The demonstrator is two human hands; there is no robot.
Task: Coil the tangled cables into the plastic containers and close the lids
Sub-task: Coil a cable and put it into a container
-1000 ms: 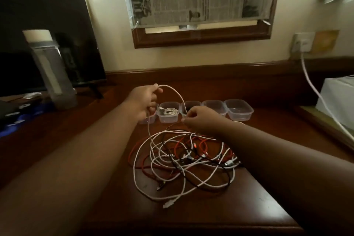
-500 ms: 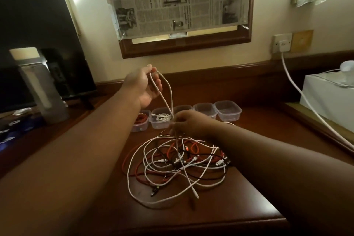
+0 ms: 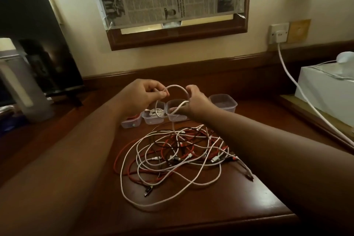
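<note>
Holding a loop of white cable above the containers: left hand pinched one end, right hand gripped the other.

A single head-worn view looks forward and down, close over the surface; the wall stands at twelve o'clock.

A dark wooden table bears tangled cables, plastic containers and a white box.

Containers in a row behind the cable tangle; bottle far left.
</note>
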